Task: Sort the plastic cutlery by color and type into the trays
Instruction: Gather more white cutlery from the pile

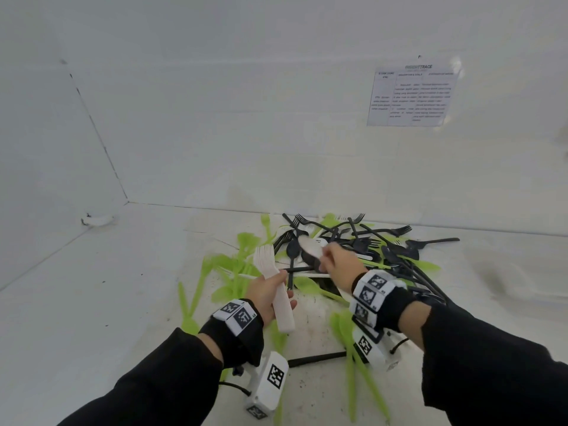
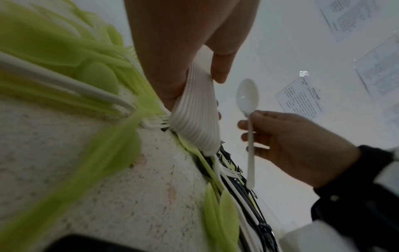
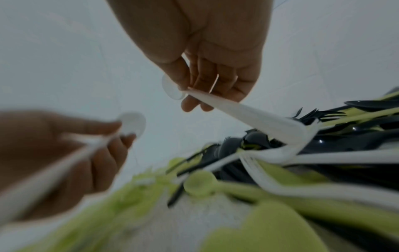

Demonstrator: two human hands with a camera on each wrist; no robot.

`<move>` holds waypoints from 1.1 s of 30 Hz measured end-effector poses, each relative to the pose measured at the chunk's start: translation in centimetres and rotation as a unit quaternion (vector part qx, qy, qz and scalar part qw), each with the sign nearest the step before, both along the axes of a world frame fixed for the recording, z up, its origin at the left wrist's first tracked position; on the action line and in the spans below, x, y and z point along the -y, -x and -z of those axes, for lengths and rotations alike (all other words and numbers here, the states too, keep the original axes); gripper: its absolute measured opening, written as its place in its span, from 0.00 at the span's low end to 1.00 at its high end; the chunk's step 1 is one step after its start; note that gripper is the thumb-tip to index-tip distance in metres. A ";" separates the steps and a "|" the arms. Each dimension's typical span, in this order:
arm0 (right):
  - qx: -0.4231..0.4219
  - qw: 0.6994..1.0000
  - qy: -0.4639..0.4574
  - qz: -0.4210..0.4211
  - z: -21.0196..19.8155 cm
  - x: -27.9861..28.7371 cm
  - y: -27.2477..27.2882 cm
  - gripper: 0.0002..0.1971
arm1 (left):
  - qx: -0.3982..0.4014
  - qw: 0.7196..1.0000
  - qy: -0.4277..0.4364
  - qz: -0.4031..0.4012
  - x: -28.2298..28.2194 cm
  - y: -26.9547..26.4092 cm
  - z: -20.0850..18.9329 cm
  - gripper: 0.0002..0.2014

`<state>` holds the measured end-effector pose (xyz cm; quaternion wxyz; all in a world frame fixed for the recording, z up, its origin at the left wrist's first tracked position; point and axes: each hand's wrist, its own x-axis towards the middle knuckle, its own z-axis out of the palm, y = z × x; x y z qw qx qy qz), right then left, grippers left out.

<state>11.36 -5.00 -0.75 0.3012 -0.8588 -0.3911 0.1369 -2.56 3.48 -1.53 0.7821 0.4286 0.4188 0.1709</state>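
My left hand (image 1: 267,295) grips a nested stack of white cutlery (image 1: 278,299) upright over the table; its ribbed handles (image 2: 194,119) show in the left wrist view. My right hand (image 1: 336,264) pinches a single white spoon (image 1: 310,245) by its handle, bowl pointing left, just right of the stack. The same spoon (image 2: 248,97) stands bowl-up in the left wrist view, and its handle (image 3: 248,112) shows in the right wrist view. Below lies a mixed pile of green cutlery (image 1: 233,265) and black cutlery (image 1: 368,238). No tray is in view.
The white table (image 1: 107,287) meets white walls at the back and left. A printed sheet (image 1: 412,96) hangs on the back wall. Loose green pieces (image 1: 353,364) and a black handle (image 1: 316,358) lie near my wrists. A small white object (image 1: 98,219) sits at the left wall.
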 end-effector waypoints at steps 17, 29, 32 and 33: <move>-0.118 0.986 -0.085 0.078 0.5 2.7 2.1 0.15 | 0.027 0.995 -0.025 0.094 5.2 -3.2 0.5 0.08; 0.101 0.929 0.325 -0.145 2.1 3.8 -5.1 0.32 | 0.003 1.000 -0.005 -0.007 4.5 -3.9 1.2 0.05; 0.103 0.907 0.340 -0.227 2.3 4.0 -3.5 0.30 | 0.006 1.000 0.000 -0.018 4.0 -4.0 1.4 0.05; 0.091 0.907 0.323 -0.255 2.5 4.0 -3.1 0.28 | 0.009 1.000 0.001 -0.021 3.8 -4.2 1.5 0.05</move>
